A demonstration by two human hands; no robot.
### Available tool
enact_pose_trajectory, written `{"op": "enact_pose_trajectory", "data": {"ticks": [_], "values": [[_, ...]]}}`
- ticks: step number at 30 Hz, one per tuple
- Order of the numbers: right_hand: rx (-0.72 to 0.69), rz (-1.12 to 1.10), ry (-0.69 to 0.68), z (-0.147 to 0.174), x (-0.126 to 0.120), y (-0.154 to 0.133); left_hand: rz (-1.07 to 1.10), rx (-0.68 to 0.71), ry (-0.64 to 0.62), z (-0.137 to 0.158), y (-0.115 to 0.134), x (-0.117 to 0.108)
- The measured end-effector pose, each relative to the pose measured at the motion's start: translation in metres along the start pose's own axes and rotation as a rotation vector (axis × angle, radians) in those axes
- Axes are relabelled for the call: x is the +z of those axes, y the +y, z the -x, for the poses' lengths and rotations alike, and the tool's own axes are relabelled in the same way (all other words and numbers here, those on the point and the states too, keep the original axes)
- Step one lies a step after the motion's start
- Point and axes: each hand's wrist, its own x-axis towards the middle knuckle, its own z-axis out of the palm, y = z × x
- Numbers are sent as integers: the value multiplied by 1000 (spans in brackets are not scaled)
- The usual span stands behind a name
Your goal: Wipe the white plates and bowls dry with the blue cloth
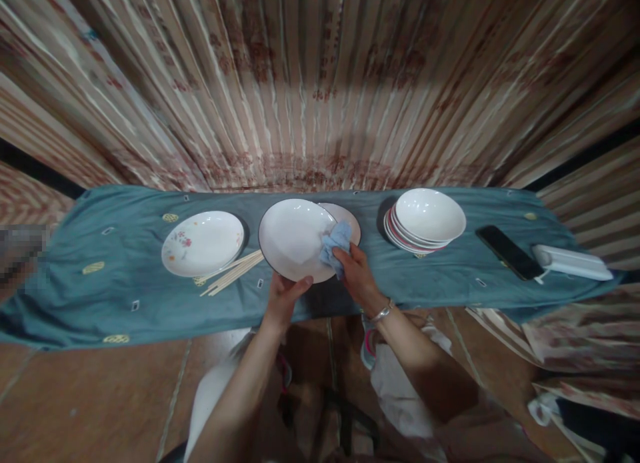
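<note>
A white plate with a dark rim [293, 239] is tilted above the table, its near edge gripped by my left hand [285, 296], thumb on top. My right hand [354, 266] is closed around a light blue cloth [336, 244], which presses on the plate's right side. Behind it a second white plate [350, 219] is partly hidden. To the left lie a floral plate [205, 243] and several light chopsticks [235, 274]. A stack of white bowls [430, 216] stands to the right of my right hand.
A teal patterned cloth [140, 309] covers the narrow table. On its right are a black phone [509, 251] and a white device [573, 261] beside it. A pleated curtain [300, 103] hangs close behind the table. Below is a tiled floor [140, 396].
</note>
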Motion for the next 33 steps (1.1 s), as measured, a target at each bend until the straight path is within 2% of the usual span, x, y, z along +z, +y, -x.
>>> {"op": "enact_pose_trajectory", "data": {"ticks": [13, 18, 21, 23, 26, 31, 33], "values": [[-17, -6, 1, -2, -8, -9, -52, -47, -3, 1, 16, -14], [46, -1, -21, -4, -14, -18, -39, -72, -68, 0, 17, -14], [84, 9, 2, -6, -18, -25, -105, -40, -112, -2, 13, -14], [82, 16, 16, -7, -21, -31, -187, 40, -136, -5, 9, -17], [56, 45, 40, -9, -29, -39, -355, 283, -140, -7, 10, -23], [25, 97, 49, -10, -45, -48, -965, 866, -119, 8, 25, -16], [-2, 120, 40, -10, -50, -49, -1155, 978, -205, 19, 27, -6]]}}
